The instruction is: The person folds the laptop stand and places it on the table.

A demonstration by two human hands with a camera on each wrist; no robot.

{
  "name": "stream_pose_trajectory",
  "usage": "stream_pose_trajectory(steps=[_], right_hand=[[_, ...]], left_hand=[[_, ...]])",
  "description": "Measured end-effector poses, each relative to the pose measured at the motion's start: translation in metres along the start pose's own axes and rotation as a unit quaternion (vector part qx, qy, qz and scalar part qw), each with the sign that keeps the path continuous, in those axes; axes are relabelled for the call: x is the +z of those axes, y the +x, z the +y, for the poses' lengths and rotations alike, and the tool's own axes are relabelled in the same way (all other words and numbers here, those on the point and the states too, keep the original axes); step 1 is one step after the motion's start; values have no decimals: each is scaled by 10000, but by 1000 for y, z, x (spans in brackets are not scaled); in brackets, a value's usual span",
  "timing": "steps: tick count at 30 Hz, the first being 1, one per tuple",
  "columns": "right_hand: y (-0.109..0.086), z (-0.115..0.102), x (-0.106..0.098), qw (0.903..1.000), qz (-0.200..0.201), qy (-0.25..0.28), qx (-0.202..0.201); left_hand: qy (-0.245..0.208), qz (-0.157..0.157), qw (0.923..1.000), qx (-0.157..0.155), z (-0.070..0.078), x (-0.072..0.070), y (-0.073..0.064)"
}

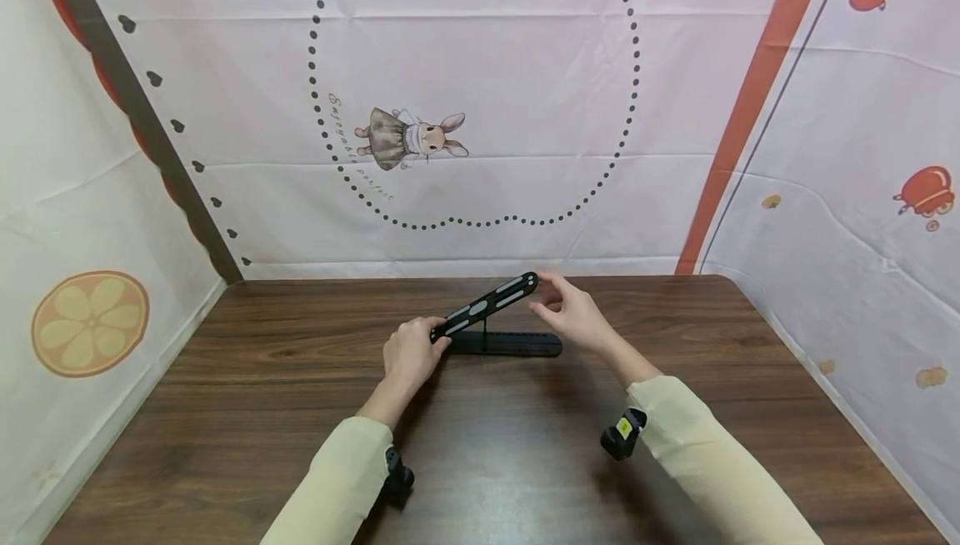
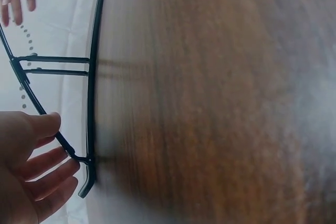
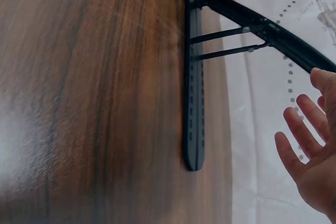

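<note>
A black folding laptop stand with grey pads stands at the table's far side, its upper bar slanting up to the right. Two thin struts join that bar to the long slotted base on the tabletop. My left hand pinches the low, hinged end of the upper bar between thumb and fingers. At the raised end is my right hand, one fingertip against the bar's tip. The right wrist view shows its other fingers spread and apart from the stand.
The brown wooden table is backed by a printed cloth and flanked by more cloth on both sides. A small black camera is on the right wrist, another black device on the left.
</note>
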State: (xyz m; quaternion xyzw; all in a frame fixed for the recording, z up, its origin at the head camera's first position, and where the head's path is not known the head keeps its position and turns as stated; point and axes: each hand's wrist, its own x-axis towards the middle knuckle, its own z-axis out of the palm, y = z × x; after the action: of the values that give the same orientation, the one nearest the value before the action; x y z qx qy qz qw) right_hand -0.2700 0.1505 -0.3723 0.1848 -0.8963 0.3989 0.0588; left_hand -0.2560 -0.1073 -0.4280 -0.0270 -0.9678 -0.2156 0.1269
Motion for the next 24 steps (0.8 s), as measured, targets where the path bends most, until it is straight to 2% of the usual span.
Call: stream_pose_trajectory(steps=[11,19,24], right_hand=[[-9,31,10,9992,-272,-220,-185],[-17,43,16,9972,-404,-515,-369],[-20,50,19,9948,-531,-793,-353]], left_hand=[[76,31,9999,-124,0,-2,1],[25,24,9998,-181,1,0,1],[15,6,9998,-196,1,0,1]])
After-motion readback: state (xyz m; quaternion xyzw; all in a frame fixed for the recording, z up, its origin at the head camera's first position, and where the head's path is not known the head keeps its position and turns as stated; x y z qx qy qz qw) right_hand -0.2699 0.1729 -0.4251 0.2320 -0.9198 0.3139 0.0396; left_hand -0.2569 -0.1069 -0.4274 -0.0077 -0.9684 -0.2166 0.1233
